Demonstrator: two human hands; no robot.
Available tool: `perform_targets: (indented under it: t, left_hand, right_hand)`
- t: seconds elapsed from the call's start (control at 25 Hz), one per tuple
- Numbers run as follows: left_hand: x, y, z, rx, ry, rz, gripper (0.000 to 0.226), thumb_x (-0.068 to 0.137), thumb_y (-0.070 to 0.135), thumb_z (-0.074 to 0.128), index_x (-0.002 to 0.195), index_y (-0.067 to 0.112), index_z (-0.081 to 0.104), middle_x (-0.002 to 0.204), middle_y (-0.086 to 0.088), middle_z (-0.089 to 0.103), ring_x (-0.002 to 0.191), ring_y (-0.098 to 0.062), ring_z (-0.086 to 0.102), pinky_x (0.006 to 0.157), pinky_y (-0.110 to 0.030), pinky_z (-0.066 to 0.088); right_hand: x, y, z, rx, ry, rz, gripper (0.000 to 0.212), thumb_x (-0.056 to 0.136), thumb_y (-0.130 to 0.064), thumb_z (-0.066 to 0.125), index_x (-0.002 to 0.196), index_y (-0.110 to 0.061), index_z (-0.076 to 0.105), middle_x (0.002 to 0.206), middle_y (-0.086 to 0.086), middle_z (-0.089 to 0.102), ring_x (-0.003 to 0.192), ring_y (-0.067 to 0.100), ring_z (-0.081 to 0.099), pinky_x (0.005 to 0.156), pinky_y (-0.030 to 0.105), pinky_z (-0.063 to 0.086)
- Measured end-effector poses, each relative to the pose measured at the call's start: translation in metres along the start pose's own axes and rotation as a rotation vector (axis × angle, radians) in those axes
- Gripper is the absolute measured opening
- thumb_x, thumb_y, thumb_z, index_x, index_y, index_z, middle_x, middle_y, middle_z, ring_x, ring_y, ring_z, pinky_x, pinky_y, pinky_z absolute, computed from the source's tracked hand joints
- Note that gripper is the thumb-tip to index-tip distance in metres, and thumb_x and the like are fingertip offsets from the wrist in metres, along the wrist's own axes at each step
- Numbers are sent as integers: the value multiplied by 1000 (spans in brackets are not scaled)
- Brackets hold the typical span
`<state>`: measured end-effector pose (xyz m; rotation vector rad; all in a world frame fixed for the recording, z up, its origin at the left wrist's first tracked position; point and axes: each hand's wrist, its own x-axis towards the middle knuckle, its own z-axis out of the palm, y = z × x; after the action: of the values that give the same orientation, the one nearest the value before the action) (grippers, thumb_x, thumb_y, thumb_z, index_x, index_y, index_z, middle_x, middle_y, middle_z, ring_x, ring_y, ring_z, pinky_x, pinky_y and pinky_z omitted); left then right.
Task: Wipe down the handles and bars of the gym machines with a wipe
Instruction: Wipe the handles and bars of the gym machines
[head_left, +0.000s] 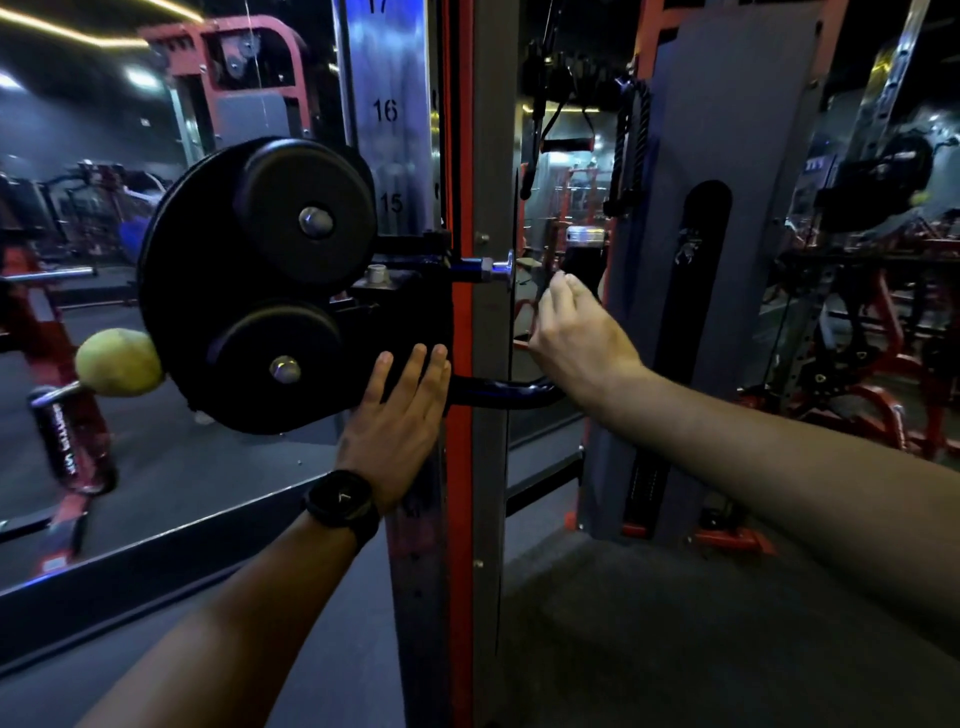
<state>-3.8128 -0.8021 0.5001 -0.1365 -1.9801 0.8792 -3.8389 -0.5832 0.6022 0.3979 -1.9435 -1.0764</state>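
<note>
Curved handle (498, 391) awaiting its wipe
Left grip (400, 415) rests flat, released, on the pulley carriage (260, 291); right grip (576, 338) curls above the curved handle, contents unclear. No wipe visible; fetching one seems next.

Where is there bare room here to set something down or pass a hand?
Free: the dark floor right of the grey upright post, in front of the grey weight-stack cover. Crowded: the black pulley housing, touched by the left hand, and the black curved handle below the right hand.
</note>
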Motion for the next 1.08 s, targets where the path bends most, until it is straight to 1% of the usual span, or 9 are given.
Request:
perform_targets:
  t: [0.08,0.16,0.4,0.52,0.64,0.72,0.8,0.96,1.08]
  left_hand:
    - [-3,-2,0,41,0,24,72,95,29,52,150,-2,19,159,-21,20,147,-36,18,117,-58,-8]
    - [-7,-5,1,85,-4,53,70,95,28,49,150,-3,18,158,-21,20,148,-35,15,117,-59,-10]
    - [-7,-3,4,156,-8,71,70,96,29,43,151,-3,13,159,-18,20,149,-34,11,116,-60,-8]
    - [-10,-1,4,183,7,91,64,93,16,29,149,-7,6,159,-17,21,149,-34,11,115,-60,-11]
    - [-9,-2,1,164,-2,95,65,92,18,33,150,-3,13,159,-16,22,149,-34,11,115,-58,-11]
    - [-9,-2,-3,142,-25,99,63,92,19,30,151,1,18,159,-15,22,149,-34,11,114,-58,-14]
    - [-8,-1,-6,72,-33,73,64,91,22,32,151,1,21,158,-15,27,148,-34,15,115,-58,-13]
    - [-5,1,-14,-102,-80,-6,62,94,34,51,147,6,36,152,-13,38,146,-33,23,117,-55,-6]
    - [-4,9,-27,-266,-154,-35,56,99,37,44,147,10,38,152,-9,39,146,-31,24,116,-53,-10]
  right_hand:
    - [-6,-19,-16,82,-175,-104,31,98,-17,40,111,-1,63,102,13,62,100,30,53,94,39,39]
    - [-13,-38,-27,181,-262,-96,27,99,-17,38,107,-10,63,95,6,61,92,25,53,80,35,36]
    - [3,-72,-41,912,-344,435,28,92,0,51,118,-7,57,118,11,61,108,29,60,80,36,51]
    - [13,-90,-44,1093,-274,510,31,89,2,55,119,-7,54,118,12,60,109,30,60,79,37,51]
    - [25,-102,-36,1284,-133,605,15,91,-3,55,104,-9,61,104,10,67,96,30,66,73,37,50]
    - [26,-102,-31,1531,-33,721,12,91,-2,55,92,-9,64,91,5,70,86,18,68,68,29,51]
    - [18,-99,-29,1756,114,812,14,91,-3,57,88,-10,68,81,-5,68,74,-3,64,64,13,47]
    - [-6,-92,-28,1818,187,953,18,92,-7,54,103,-8,69,91,-5,68,83,3,63,71,12,49]
    - [-28,-81,-23,1861,175,1090,14,94,-14,53,95,-12,67,85,-13,68,82,-8,62,72,11,49]
